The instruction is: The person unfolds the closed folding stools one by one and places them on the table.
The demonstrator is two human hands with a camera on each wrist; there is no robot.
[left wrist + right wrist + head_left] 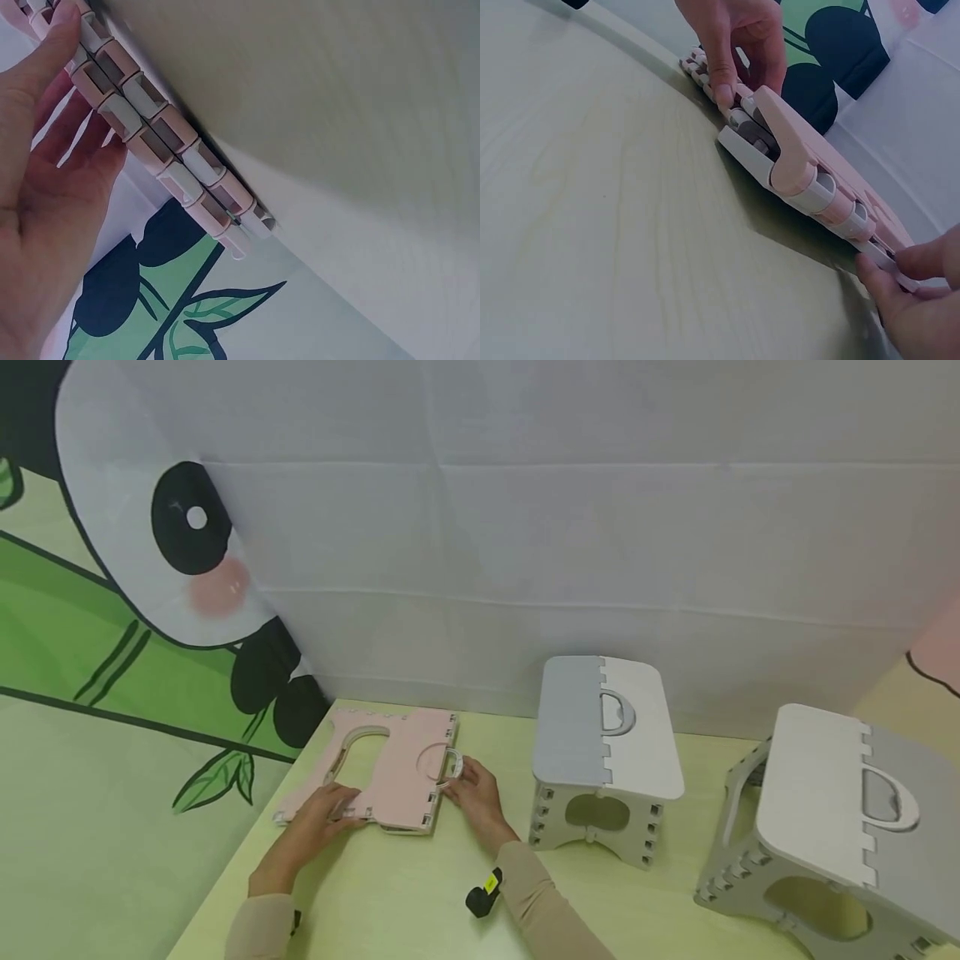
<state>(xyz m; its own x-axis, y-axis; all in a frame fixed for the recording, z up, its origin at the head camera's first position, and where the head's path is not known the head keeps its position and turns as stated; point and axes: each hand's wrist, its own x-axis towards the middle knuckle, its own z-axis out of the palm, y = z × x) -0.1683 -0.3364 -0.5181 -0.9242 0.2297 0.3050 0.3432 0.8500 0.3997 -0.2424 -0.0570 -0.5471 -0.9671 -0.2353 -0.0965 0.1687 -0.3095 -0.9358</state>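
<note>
From my head view, the pink folding stool (pixel 401 781) is collapsed nearly flat on the pale table (pixel 405 902), toward its left end, its handle (pixel 456 766) on the right edge. My left hand (pixel 313 825) grips the side nearest me, beside the arched opening, and my right hand (pixel 474 793) pinches the right edge by the handle. A black device (pixel 483 894) with a yellow label sits by my right wrist. To the right stand two opened grey-and-white stools, the smaller one (pixel 570 722) near the wall cloth (pixel 540 543) and the larger one (pixel 813 785) farther right; a panda's face is printed on the cloth's left part. From my left wrist, my thumb presses the row of pink and white hinge knuckles (pixel 161 139), my other fingers behind them. From my right wrist, both hands show: the left thumb and fingers clasp the far end, while my right thumb and a finger pinch the near corner. Shadow lies under the stool's edge; I can't tell whether that edge is raised.
</note>
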